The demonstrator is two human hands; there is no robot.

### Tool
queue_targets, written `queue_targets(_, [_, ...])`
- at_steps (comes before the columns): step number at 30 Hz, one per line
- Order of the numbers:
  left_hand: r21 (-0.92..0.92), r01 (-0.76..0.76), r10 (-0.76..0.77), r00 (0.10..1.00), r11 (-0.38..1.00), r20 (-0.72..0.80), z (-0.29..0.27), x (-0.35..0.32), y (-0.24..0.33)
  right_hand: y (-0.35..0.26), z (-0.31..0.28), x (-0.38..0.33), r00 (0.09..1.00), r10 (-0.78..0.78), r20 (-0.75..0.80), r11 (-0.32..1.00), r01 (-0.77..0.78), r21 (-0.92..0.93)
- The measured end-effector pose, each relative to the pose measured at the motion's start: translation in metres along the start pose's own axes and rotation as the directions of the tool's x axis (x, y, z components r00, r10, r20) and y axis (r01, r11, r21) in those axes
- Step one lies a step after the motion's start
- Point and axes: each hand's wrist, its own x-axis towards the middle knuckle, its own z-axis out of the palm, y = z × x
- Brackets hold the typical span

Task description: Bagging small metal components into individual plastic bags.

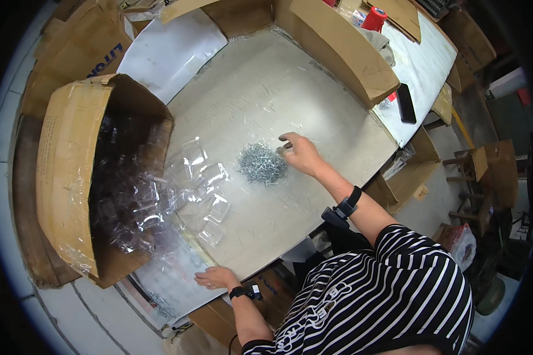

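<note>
A heap of small shiny metal pieces (260, 163), like short bent wires or staples, lies in the middle of the pale worktable (243, 89). Just to its right is my right hand (302, 154), fingers slightly bent and apart, fingertips at the heap's edge; no held thing shows in it. My left hand (216, 277) rests flat on the table's near left edge, fingers stretched out and holding nothing. Between the heap and a tipped carton lie several clear plastic cases (213, 210), spilling from the carton's mouth.
The large carton (68, 171) lies on its side at the left, full of clear plastic pieces. Cardboard walls (343, 50) border the table's far side. A white sheet (169, 50) lies at the back left. On the right side surface are a black phone (405, 103) and a red object (374, 19).
</note>
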Motion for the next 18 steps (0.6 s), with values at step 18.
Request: queue_targets(18, [-0.039, 0.038, -0.036, 0.999, 0.999, 0.035, -0.007, -0.004, 0.012, 0.061, 0.015, -0.005, 0.901, 0.067, 0.428, 0.292, -0.428, 0.855])
